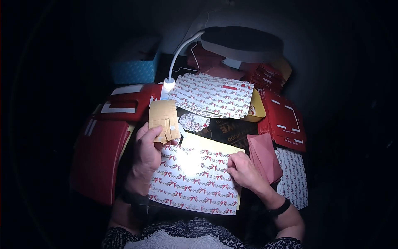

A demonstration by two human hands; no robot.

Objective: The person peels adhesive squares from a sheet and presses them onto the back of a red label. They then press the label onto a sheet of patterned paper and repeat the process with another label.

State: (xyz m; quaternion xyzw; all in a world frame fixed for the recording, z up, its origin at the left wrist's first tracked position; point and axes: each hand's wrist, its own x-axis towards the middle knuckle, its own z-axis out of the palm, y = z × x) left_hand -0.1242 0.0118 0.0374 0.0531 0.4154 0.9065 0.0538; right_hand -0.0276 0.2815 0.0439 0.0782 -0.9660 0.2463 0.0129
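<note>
My left hand (150, 151) is closed on a tan, gold-looking sheet (162, 118) marked with grid lines and small pale patches, its thumb lying over the lower left edge. Below it lies a white patterned sheet (195, 182) with rows of red bows and green garlands, brightly lit in its upper middle. A pale yellow sheet (211, 143) shows from underneath. At the patterned sheet's upper right edge, my right hand (245, 170) has its fingers curled together; whatever is between the fingertips, if anything, is hidden.
A lamp (169, 85) stands beside a stack of patterned sheets (211, 95) over a yellow container (259, 107). Red printed folders (286, 120) and pink-red envelopes (265, 159) lie right. More red folders (99, 153) lie left; a blue box (134, 71) stands behind.
</note>
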